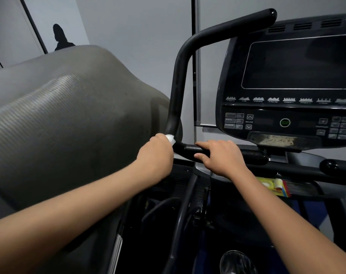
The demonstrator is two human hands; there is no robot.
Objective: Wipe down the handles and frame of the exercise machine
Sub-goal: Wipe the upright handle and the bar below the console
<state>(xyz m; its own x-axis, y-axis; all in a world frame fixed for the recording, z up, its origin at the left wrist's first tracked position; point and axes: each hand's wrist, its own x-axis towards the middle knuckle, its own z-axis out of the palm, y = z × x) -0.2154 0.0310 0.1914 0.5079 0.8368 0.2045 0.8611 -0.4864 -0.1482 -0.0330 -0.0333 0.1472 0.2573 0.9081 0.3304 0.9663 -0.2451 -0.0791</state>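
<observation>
The console (286,76) reads "INCLINE", "MANUAL", "ADVANCED". The left hand (156,153) clutches a white wipe (170,138) against the matte black handlebar (180,80); the right hand (221,157) grips its lower bar.

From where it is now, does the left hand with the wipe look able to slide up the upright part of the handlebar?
Probably yes: the left hand holds the white wipe at the handlebar bend, and the upright above looks bare.
</observation>
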